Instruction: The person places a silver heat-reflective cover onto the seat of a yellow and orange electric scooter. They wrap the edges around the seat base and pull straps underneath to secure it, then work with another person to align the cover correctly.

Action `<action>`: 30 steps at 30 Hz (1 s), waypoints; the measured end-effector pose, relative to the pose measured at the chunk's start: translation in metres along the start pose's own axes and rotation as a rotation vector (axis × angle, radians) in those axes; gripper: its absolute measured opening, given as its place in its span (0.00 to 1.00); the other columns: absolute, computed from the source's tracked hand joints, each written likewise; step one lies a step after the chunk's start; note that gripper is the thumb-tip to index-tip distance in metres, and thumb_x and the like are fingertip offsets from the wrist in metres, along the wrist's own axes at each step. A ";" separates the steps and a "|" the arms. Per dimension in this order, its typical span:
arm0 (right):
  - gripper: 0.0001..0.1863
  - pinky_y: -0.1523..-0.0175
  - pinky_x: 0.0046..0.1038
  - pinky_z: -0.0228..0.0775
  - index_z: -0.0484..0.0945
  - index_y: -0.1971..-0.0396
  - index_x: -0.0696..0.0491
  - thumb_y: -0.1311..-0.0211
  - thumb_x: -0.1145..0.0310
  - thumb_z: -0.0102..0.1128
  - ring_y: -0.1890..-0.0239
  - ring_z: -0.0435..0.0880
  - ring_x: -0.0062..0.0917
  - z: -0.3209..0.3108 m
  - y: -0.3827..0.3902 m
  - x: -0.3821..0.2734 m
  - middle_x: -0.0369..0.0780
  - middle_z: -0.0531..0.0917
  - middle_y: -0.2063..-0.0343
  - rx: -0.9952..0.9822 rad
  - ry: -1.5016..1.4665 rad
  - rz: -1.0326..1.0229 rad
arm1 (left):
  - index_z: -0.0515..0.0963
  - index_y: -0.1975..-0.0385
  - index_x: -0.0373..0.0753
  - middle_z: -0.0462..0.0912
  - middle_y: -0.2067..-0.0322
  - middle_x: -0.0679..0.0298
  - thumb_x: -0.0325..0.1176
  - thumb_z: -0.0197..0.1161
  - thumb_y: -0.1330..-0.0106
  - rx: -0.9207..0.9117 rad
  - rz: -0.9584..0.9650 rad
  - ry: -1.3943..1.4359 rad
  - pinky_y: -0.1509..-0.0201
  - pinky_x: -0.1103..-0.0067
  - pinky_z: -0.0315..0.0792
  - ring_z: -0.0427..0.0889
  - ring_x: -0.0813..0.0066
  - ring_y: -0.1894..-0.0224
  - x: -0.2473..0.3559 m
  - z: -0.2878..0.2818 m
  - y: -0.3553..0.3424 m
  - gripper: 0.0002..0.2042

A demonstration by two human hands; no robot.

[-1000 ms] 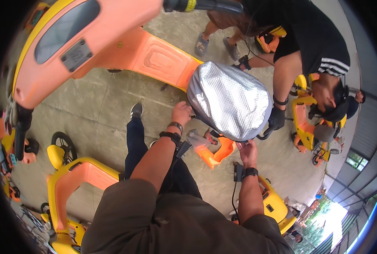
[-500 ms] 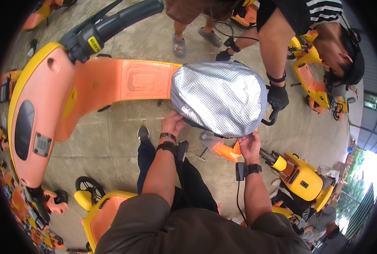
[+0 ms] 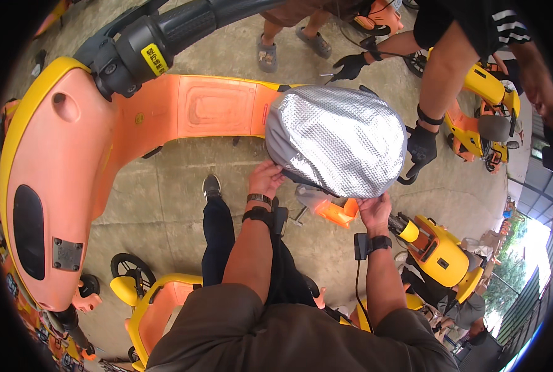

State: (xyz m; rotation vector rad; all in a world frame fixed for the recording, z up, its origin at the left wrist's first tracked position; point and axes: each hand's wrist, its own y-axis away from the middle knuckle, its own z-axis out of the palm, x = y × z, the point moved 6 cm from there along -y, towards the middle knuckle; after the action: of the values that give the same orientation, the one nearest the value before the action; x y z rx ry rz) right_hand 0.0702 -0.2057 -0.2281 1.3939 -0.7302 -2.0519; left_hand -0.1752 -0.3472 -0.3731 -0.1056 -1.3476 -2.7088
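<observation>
A silver, textured seat cover (image 3: 341,139) with a grey border is stretched over the seat of an orange and yellow scooter (image 3: 217,108). At the cover's near left edge, my left hand (image 3: 266,178) pinches the rim between thumb and fingers. My right hand (image 3: 375,209) is closed on the near right edge, its fingertips partly hidden under the cover. Across from me, a co-worker's black-gloved hand (image 3: 421,150) is by a dark bar at the seat's right end. The co-worker's other gloved hand (image 3: 349,67) holds a thin tool beyond the seat.
The scooter's handlebar grip (image 3: 186,34) reaches in at the upper left. Another yellow scooter (image 3: 444,257) stands at the right, and one more (image 3: 155,304) at the lower left. An orange part (image 3: 337,212) shows below the seat. Another person's feet (image 3: 267,57) are beyond the scooter.
The seat and both my hands have shifted right in the view, still together at the cover's edge. The scooter's front looks larger. The co-worker's arms and head have shifted right.
</observation>
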 end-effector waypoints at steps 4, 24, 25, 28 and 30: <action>0.20 0.51 0.35 0.66 0.68 0.52 0.51 0.35 0.57 0.33 0.54 0.75 0.32 0.011 0.004 0.004 0.38 0.76 0.53 0.079 -0.003 0.000 | 0.74 0.69 0.34 0.79 0.74 0.61 0.18 0.56 0.47 -0.015 -0.004 -0.037 0.74 0.78 0.72 0.76 0.73 0.78 0.002 -0.008 -0.006 0.07; 0.33 0.49 0.31 0.66 0.60 0.43 0.48 0.38 0.38 0.35 0.49 0.71 0.27 0.036 0.023 0.000 0.36 0.69 0.46 0.060 0.163 -0.143 | 0.76 0.82 0.30 0.74 0.87 0.63 0.20 0.57 0.49 0.366 0.379 -0.494 0.86 0.78 0.63 0.71 0.76 0.87 0.009 -0.006 -0.016 0.03; 0.33 0.48 0.32 0.66 0.59 0.42 0.48 0.38 0.38 0.34 0.48 0.70 0.27 0.042 0.026 0.000 0.36 0.69 0.46 0.100 0.176 -0.152 | 0.76 0.82 0.30 0.74 0.87 0.63 0.20 0.57 0.49 0.365 0.384 -0.499 0.86 0.78 0.63 0.71 0.76 0.87 0.005 -0.008 -0.020 0.03; 0.35 0.45 0.34 0.64 0.58 0.41 0.48 0.39 0.37 0.35 0.46 0.69 0.27 0.046 0.016 0.006 0.37 0.67 0.44 0.080 0.186 -0.155 | 0.78 0.73 0.30 0.79 0.75 0.63 0.24 0.52 0.41 0.413 0.499 -0.541 0.81 0.78 0.68 0.77 0.75 0.76 0.003 -0.030 -0.037 0.07; 0.35 0.46 0.34 0.65 0.58 0.41 0.48 0.40 0.37 0.36 0.46 0.69 0.28 0.039 0.022 0.004 0.37 0.68 0.44 0.121 0.151 -0.143 | 0.78 0.71 0.31 0.79 0.75 0.63 0.25 0.50 0.40 0.362 0.358 -0.505 0.81 0.78 0.68 0.77 0.75 0.76 0.002 -0.014 -0.027 0.08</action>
State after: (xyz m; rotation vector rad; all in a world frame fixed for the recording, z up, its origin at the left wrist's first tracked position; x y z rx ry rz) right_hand 0.0351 -0.2183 -0.2028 1.6925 -0.7184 -2.0098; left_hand -0.1810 -0.3419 -0.4028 -0.9461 -1.7151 -2.1766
